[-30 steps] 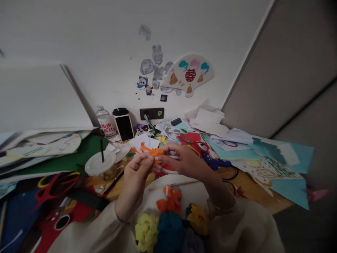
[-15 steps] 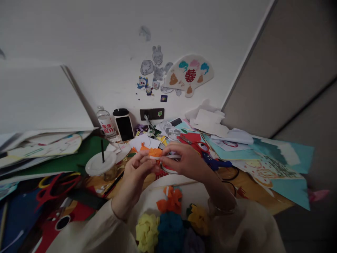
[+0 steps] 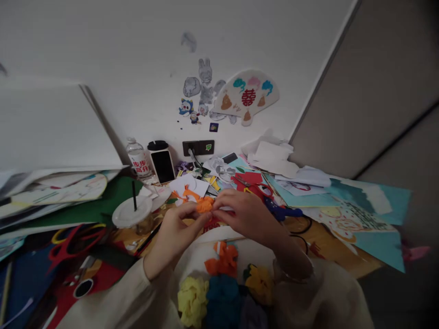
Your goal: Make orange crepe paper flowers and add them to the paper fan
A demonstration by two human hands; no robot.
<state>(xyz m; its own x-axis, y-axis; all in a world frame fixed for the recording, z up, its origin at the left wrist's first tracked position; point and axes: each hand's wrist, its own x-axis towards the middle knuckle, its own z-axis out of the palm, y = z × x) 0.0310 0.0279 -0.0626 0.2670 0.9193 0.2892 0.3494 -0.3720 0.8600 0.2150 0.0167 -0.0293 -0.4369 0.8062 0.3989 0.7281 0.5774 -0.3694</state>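
My left hand and my right hand meet above the cluttered wooden table. Their fingertips pinch a small piece of orange paper from both sides, and the fingers hide part of it. Just beyond them, a cut orange paper shape lies on white paper. Crumpled yellow paper, teal paper and orange paper sit on my pale lap below my hands.
Red-handled scissors lie at the front left, and a second pair lies beyond my right hand. A plastic cup with a straw stands left of my hands. Coloured paper sheets cover the table, which meets a white wall.
My hands have moved closer together. The orange paper is now bunched between my fingertips, and the thin white strip seen earlier no longer shows.
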